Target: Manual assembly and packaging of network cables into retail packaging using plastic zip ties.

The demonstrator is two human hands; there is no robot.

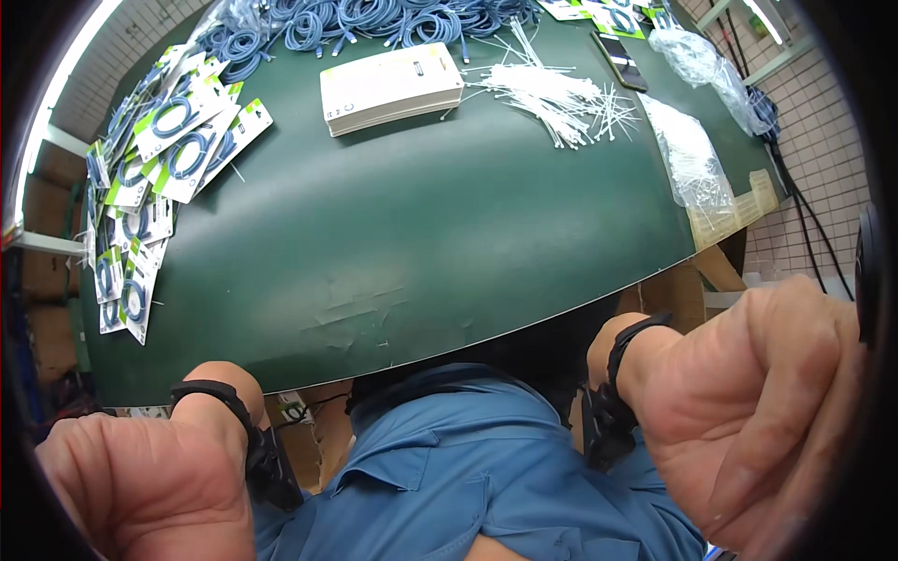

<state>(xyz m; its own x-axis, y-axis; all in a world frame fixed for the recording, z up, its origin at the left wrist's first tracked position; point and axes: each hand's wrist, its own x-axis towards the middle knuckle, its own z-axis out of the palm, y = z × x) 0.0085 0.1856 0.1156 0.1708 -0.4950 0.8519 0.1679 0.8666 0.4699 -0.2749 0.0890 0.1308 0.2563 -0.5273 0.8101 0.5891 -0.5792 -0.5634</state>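
Note:
Both my hands are raised close to the camera, off the table's near edge, with black straps on the wrists. My left hand [150,486] is at the lower left, palm side showing. Its fingers run out of the picture, so whether it holds anything is hidden. At the right rim, my right hand [758,402] has its fingers bent inward and closed. Their tips are hidden, and I cannot make out what is in them. A dark curved piece [870,271] shows at the rim beside that hand.
On the green table [421,234], carded blue cables [187,154] are heaped at left and coiled cables [346,19] at the back. A stack of white cards [393,89] lies before them. White cable ties [552,98], a phone [618,62] and a plastic bag of ties [690,159] lie right.

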